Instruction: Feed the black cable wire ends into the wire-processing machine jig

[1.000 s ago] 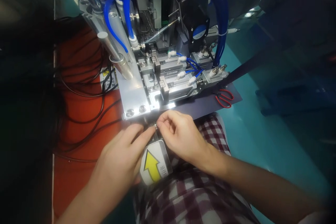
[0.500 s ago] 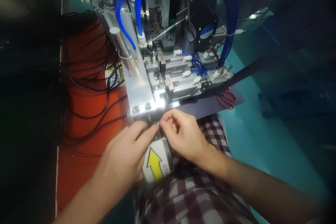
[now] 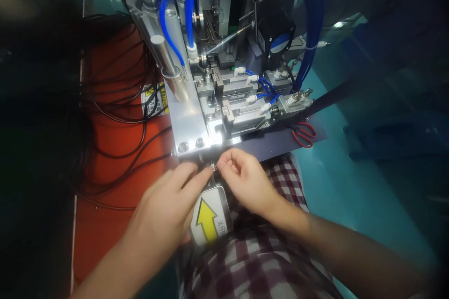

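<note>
A tiny shiny metal part shows between my two sets of fingertips, just in front of the machine's metal plate; its kind is too small to make out. My left hand is closed, with the thumb tip against this part and the index finger bent behind. On the other side, my right hand has thumb and index finger pinched together right beside the part. Whatever sits inside that pinch is hidden. Below the fingers lies a white label with a yellow arrow, on a narrow track cover.
Pneumatic cylinders with white fittings and blue hoses stand beyond my hands. A steel post rises at the left. Black cables cross the orange surface. Red-handled scissors lie at the right on a dark sheet.
My right fingertips have shifted slightly right, and more of the small metal part shows between the hands. My left hand stays nearly in place. The camera view has moved a little.
</note>
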Motion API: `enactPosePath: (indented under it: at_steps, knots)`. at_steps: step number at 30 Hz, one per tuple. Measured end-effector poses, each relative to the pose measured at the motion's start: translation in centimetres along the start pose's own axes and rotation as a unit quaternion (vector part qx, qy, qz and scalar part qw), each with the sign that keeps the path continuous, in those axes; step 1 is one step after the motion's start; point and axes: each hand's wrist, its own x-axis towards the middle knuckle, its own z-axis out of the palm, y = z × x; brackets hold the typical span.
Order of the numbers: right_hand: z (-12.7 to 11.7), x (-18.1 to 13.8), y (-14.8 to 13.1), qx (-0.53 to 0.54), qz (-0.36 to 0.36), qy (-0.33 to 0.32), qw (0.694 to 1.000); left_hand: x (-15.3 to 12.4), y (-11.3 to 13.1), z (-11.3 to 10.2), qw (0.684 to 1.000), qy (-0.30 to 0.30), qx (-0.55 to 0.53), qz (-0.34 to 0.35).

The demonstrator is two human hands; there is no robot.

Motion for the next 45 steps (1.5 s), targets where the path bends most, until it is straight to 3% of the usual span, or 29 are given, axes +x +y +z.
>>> enactPosePath:
  at_steps: [5,10,14,19,25,31,33,38,40,45]
  knots:
    - [-0.1,0.5,-1.4,0.096,0.150,-0.056,0.982,-0.1,0.0,0.0,1.000,-0.010,0.006,-0.011]
    - [-0.2,0.9,-1.3,0.105,0.135,-0.054,0.984,0.0,0.3,0.1,1.000,0.020,0.012,-0.020]
    - [-0.6,0.8,-1.0,0.165,0.185,-0.080,0.966,0.5,0.5,-0.2,0.999,0.024,0.029,-0.003]
    - [-1.1,0.6,-0.7,0.177,0.157,-0.042,0.971,0.7,0.3,-0.3,0.999,0.026,0.045,0.011]
    - [-0.7,0.9,0.7,0.150,0.087,-0.077,0.982,0.1,-0.6,-0.2,0.998,-0.002,0.057,0.025]
    - [-0.5,1.1,0.5,0.133,0.096,-0.078,0.983,0.2,-0.6,-0.2,0.998,0.006,0.055,0.029]
    - [-0.3,1.1,0.3,0.092,0.087,-0.065,0.990,0.1,-0.6,-0.2,0.997,0.005,0.064,0.038]
    - [0.1,0.5,0.1,-0.057,-0.012,0.019,0.998,-0.6,-0.6,-0.1,0.993,-0.011,0.113,0.029]
    - [0.0,0.4,0.3,-0.037,0.004,0.007,0.999,-0.8,-0.6,-0.2,0.993,-0.018,0.118,0.019]
    - [-0.6,0.8,1.2,0.156,0.107,-0.106,0.976,-0.9,-0.8,-0.2,0.993,-0.020,0.118,0.016]
